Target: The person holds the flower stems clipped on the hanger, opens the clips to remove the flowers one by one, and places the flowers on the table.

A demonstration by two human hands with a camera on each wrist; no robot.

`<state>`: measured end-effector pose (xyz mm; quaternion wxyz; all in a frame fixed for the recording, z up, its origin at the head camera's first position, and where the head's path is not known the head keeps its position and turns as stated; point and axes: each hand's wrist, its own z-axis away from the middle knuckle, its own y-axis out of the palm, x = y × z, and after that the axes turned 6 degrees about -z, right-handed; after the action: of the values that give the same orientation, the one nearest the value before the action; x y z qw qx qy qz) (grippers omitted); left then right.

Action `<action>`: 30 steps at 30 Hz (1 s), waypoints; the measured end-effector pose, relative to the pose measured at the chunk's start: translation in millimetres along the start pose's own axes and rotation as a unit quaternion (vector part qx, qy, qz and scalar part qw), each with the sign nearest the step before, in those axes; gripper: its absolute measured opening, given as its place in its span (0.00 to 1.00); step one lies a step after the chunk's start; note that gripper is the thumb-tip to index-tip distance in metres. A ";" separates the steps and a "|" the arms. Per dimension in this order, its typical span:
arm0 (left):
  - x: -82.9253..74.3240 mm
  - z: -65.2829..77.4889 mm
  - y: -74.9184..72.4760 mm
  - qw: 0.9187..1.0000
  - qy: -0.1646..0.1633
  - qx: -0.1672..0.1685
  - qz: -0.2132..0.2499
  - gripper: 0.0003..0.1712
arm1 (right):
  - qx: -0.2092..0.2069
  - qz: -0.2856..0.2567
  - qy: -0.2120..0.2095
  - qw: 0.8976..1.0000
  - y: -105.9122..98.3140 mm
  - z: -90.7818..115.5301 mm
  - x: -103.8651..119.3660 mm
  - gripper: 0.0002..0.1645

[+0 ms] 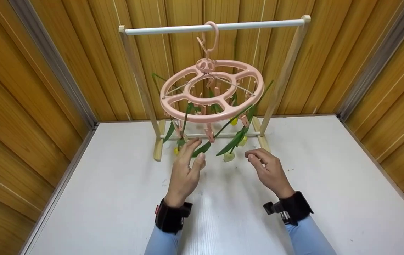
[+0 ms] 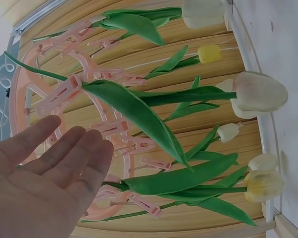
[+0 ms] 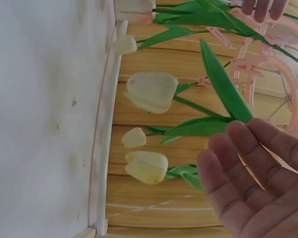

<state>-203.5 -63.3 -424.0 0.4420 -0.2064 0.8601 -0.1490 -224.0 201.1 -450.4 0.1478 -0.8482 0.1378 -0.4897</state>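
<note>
A pink round clip hanger (image 1: 202, 119) hangs by its hook from a rack. Artificial tulips hang upside down from its pink clothespins (image 2: 62, 94); their green leaves spread and their blooms point toward the table. A white tulip (image 2: 260, 94) and a small yellow tulip (image 2: 210, 53) show in the left wrist view, and another white tulip (image 3: 151, 92) in the right wrist view. My left hand (image 1: 186, 173), holding nothing, reaches up below the hanger's front left, fingers extended near the clothespins. Lower right of the hanger, my right hand (image 1: 270, 170) is empty, fingers slightly bent beside a green leaf (image 3: 226, 84).
The rack has a white top bar (image 1: 258, 24), wooden side posts (image 1: 283, 74) and wooden feet (image 1: 158, 148) standing on a white table (image 1: 117, 198). Wood-panelled walls (image 1: 28, 106) enclose the table at the back and both sides.
</note>
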 end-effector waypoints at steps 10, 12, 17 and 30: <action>2.1 -0.5 2.1 1.000 -0.008 0.012 0.021 0.26 | 0.033 -0.085 -0.001 0.996 5.9 -14.0 16.3 0.13; 1.8 -1.2 2.6 1.000 -0.008 0.016 0.025 0.26 | 0.040 -0.099 -0.001 0.994 6.6 -16.4 19.2 0.14; 0.9 -2.5 3.4 0.999 -0.009 0.023 0.035 0.26 | 0.055 -0.129 0.002 0.990 7.9 -20.6 26.0 0.15; 1.2 -5.4 6.6 0.998 -0.004 0.017 0.065 0.25 | 0.078 -0.179 0.014 0.981 12.6 -28.6 33.9 0.19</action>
<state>-210.1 -57.7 -424.7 0.4575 -0.1432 0.8673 -0.1343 -233.8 173.4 -414.8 0.1215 -0.8381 -0.0528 -0.5293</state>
